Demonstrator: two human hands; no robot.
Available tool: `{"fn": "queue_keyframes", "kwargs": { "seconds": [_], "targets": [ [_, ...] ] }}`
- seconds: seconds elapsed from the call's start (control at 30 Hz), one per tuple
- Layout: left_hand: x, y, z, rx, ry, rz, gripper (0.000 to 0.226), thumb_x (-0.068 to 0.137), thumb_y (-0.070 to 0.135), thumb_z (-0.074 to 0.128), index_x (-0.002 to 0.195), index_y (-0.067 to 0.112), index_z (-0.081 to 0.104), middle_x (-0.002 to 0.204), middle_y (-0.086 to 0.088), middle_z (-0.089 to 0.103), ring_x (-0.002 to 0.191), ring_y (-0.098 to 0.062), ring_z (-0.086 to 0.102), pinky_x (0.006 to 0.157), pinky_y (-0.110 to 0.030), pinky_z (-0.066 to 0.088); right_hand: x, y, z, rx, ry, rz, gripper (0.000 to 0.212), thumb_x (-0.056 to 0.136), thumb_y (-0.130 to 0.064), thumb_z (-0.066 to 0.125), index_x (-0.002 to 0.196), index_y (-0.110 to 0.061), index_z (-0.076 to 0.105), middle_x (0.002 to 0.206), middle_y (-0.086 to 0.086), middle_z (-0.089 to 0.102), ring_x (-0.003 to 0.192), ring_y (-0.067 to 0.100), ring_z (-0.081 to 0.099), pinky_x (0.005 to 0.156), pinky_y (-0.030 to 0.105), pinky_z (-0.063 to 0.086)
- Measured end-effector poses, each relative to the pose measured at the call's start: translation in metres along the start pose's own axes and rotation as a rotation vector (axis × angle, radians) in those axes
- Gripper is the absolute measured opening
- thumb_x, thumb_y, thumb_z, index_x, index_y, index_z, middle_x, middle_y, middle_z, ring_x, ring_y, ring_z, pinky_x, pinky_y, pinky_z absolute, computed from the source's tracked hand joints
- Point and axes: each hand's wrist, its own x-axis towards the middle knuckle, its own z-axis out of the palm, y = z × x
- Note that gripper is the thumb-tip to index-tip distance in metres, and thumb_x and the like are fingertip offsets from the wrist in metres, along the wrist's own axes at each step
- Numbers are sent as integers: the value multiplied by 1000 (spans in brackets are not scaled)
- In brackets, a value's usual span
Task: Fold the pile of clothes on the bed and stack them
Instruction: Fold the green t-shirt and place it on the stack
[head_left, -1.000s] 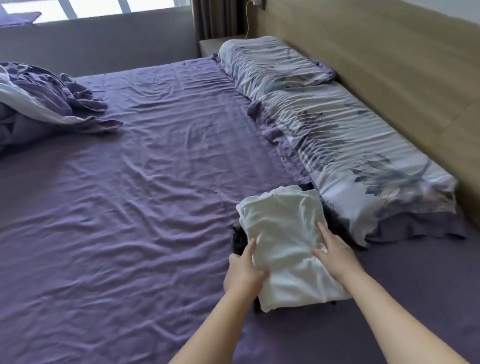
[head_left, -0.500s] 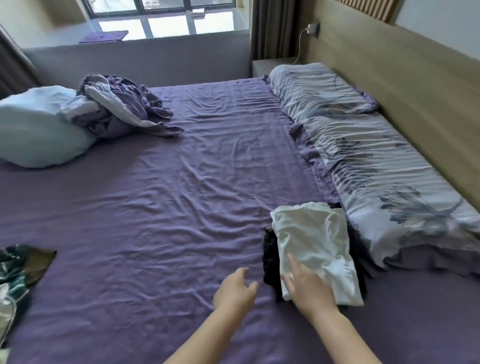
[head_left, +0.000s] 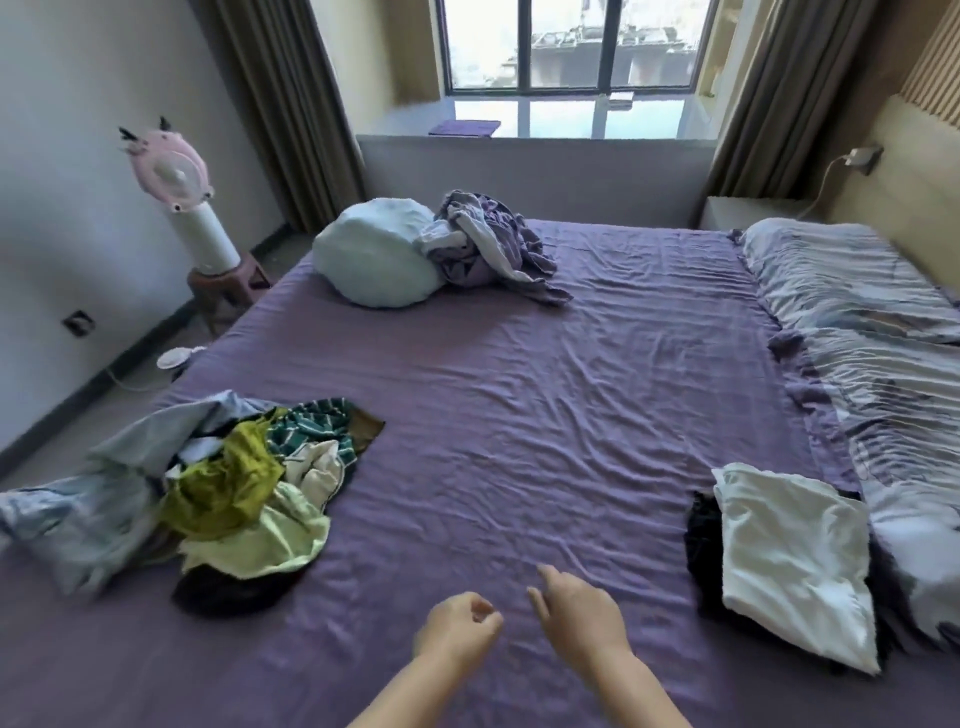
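Note:
A loose pile of clothes (head_left: 223, 483) lies at the left of the purple bed (head_left: 519, 405): olive, pale green, striped green, light blue and black pieces tangled together. At the right, a folded white garment (head_left: 795, 561) lies on top of a folded black garment (head_left: 701, 551), beside the pillows. My left hand (head_left: 457, 631) and my right hand (head_left: 576, 613) hover low over the sheet at the bottom centre, between pile and stack. Both hold nothing, fingers loosely curled.
Two patterned pillows (head_left: 883, 364) line the headboard on the right. A pale blue cushion (head_left: 374, 254) and a crumpled purple duvet cover (head_left: 493, 244) sit at the far side. A pink fan (head_left: 176, 182) stands on a stool by the left wall.
Both hands have let go of the folded white garment and drawn back to the left. My view has swung left, bringing the unfolded pile into sight.

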Motion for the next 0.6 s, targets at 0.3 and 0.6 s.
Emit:
{"fn": "queue_keyframes", "kwargs": {
  "seconds": [0.3, 0.6],
  "targets": [
    [-88, -199, -112, -224, 203, -69, 25, 86, 31, 62, 108, 21, 69, 108, 8, 70, 104, -1, 61, 76, -4, 36, -33, -210, 29, -70, -41, -205, 38, 97, -49, 32, 120, -23, 47, 123, 4, 60, 113, 26, 57, 87, 32, 44],
    [-155, -355, -199, -306, 347, -102, 25, 89, 35, 57, 110, 25, 66, 113, 6, 66, 108, -13, 60, 92, -25, 47, -80, -381, 60, -125, -9, -320, 36, 98, -46, 34, 112, -18, 50, 115, 7, 63, 108, 27, 59, 77, 34, 46]
  ]
}}
